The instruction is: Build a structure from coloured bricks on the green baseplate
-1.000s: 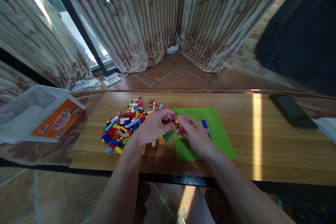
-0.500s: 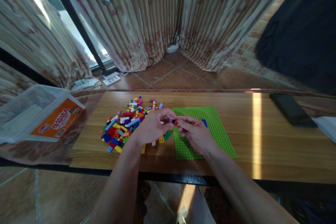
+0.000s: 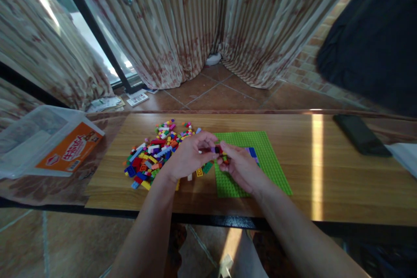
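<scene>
At the far left is a clear plastic box (image 3: pixel 19 163) with an orange printed label (image 3: pixel 70 150). To its right, on the wood-grain table (image 3: pixel 352 186), spreads a loose heap of multicoloured plastic toy bricks (image 3: pixel 163 150). The left hand (image 3: pixel 189 156) reaches over the heap's right side, its thumb and fingers pinching the purple end of a small cluster of dark, purple, red and yellow bricks (image 3: pixel 217 150). That cluster sits between the two hands, by the left edge of a square green studded plastic baseplate (image 3: pixel 270 169); whether its pieces are joined or merely held together cannot be told. The right hand (image 3: pixel 239 165), over the baseplate, pinches the red and yellow side with thumb and fingers, its other fingers curled beneath. Just beyond it, a blue brick piece (image 3: pixel 252 152) shows on the baseplate, partly hidden. The step in hand looks like fitting or adjusting small bricks between the fingertips; the next move seems to call for lining up studs and pressing squarely, both pinches firm. Farther right lies a flat black rectangular object (image 3: pixel 361 135), probably a phone.
</scene>
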Tool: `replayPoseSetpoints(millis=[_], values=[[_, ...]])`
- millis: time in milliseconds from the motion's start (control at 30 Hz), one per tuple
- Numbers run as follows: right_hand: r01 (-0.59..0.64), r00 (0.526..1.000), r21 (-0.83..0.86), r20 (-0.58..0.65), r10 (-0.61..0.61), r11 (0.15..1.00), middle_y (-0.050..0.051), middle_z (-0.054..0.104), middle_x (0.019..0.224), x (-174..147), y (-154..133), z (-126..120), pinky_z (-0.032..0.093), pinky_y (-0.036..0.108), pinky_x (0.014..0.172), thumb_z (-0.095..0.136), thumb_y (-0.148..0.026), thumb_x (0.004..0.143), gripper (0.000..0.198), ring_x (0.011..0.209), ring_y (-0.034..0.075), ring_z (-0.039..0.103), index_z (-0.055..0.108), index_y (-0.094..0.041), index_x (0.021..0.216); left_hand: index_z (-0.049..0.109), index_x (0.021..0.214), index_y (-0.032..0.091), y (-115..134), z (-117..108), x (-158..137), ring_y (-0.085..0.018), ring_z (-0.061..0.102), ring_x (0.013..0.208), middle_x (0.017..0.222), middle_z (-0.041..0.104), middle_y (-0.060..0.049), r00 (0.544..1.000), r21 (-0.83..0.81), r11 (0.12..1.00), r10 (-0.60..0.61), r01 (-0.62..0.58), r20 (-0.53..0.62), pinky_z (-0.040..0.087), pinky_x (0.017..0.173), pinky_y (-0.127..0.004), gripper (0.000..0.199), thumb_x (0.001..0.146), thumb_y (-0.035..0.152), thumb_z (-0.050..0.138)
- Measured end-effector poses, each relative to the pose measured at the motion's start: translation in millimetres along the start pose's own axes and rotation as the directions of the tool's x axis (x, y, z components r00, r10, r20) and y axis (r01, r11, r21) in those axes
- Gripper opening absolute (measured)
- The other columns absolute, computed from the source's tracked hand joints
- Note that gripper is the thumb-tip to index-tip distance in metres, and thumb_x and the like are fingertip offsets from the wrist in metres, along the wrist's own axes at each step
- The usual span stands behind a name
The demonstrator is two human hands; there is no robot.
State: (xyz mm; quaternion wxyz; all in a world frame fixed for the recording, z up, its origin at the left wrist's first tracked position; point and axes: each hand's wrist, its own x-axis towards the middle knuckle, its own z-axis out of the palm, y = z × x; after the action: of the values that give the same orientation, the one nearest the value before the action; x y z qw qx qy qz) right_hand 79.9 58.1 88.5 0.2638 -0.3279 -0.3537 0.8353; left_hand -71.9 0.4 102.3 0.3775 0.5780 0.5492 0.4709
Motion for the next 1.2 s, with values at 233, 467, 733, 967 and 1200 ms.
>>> replayPoseSetpoints(millis=[233, 467, 733, 967, 1200], values=[[0.072, 0.996, -0.078, -0.050, -0.076, 0.994, -0.002, 0.061, 0.053, 2, 2, -3, 0.038, 0.017, 0.045, 0.085, -0.035, 0.061, 0.026, 0.046, 0.005, 0.049, 0.069, -0.015, 0.066, 0.064, 0.095, 0.015, 1, 2, 0, -0.014, 0.065, 0.082, 0.087, 0.066, -0.002, 1.000, 0.009, 1.000, 0.007, -0.007, 0.010, 0.054, 0.082, -0.031, 0.021, 0.075, 0.009, 0.067], [0.052, 0.999, 0.020, -0.008, -0.052, 0.998, -0.001, 0.065, 0.057, -1, 1, 0, 0.047, 0.017, 0.049, 0.086, -0.032, 0.060, 0.023, 0.049, 0.006, 0.054, 0.072, -0.016, 0.068, 0.064, 0.092, 0.014, 7, -3, -4, -0.011, 0.065, 0.079, 0.085, 0.067, -0.001, 1.000, -0.075, 0.997, 0.000, -0.001, -0.013, 0.053, 0.078, -0.026, 0.018, 0.075, 0.009, 0.067], [0.000, 0.999, 0.108, 0.034, -0.004, 0.994, 0.002, 0.071, 0.080, 0, 1, -5, 0.055, 0.025, 0.074, 0.076, -0.027, 0.071, 0.018, 0.073, 0.011, 0.064, 0.072, -0.019, 0.086, 0.064, 0.101, 0.014, -2, -10, -2, -0.014, 0.068, 0.087, 0.094, 0.070, -0.005, 0.992, -0.178, 0.984, 0.002, -0.024, -0.125, 0.055, 0.082, -0.028, 0.023, 0.078, 0.017, 0.069], [0.115, 0.991, -0.033, 0.076, -0.112, 0.993, 0.004, 0.068, 0.108, 7, 5, 8, 0.047, 0.035, 0.097, 0.061, -0.054, 0.083, 0.034, 0.108, 0.018, 0.060, 0.067, -0.025, 0.098, 0.065, 0.104, 0.015, -1, -23, -6, -0.018, 0.069, 0.097, 0.104, 0.072, -0.008, 0.990, -0.135, 0.990, 0.032, -0.050, -0.135, 0.055, 0.091, -0.035, 0.026, 0.081, 0.026, 0.070], [0.198, 0.967, -0.160, 0.193, -0.166, 0.967, 0.007, 0.066, 0.122, 25, 12, 28, 0.044, 0.039, 0.101, 0.047, -0.071, 0.083, 0.056, 0.123, 0.022, 0.054, 0.063, -0.026, 0.114, 0.066, 0.104, 0.014, 5, -23, -6, -0.020, 0.069, 0.099, 0.107, 0.073, -0.010, 0.991, -0.176, 0.983, 0.024, -0.047, -0.133, 0.054, 0.092, -0.036, 0.027, 0.081, 0.028, 0.071]])
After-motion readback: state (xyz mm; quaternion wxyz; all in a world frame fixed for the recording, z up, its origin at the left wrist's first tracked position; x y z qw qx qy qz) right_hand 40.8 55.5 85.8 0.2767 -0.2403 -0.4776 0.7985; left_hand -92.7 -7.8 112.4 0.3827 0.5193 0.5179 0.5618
